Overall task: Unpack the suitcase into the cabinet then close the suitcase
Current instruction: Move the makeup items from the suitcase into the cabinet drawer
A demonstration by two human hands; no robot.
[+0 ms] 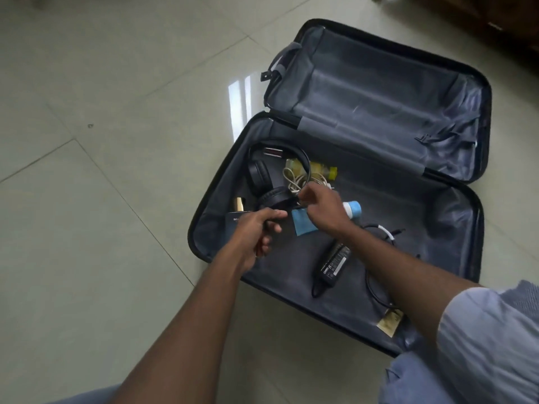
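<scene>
Pale tiled floor around the scene

Glossy tile floor fills the left and lower frame, with grout lines crossing it, a bright window reflection at centre, a small dark speck at left, and dark wooden furniture at upper right.

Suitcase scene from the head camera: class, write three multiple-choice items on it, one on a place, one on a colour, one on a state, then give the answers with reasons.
1. Where does the power adapter lie?
A. On the floor tiles
B. In the nearer half of the suitcase
C. In the far half

2. What colour are the headphones?
A. Black
B. White
C. Red

3. How does the suitcase lie?
A. Zipped shut
B. Standing upright
C. Open flat on the floor

Answers: 1 B, it rests on the near lining. 2 A, both ear cups and band are black. 3 C, both lined halves face up.
</scene>
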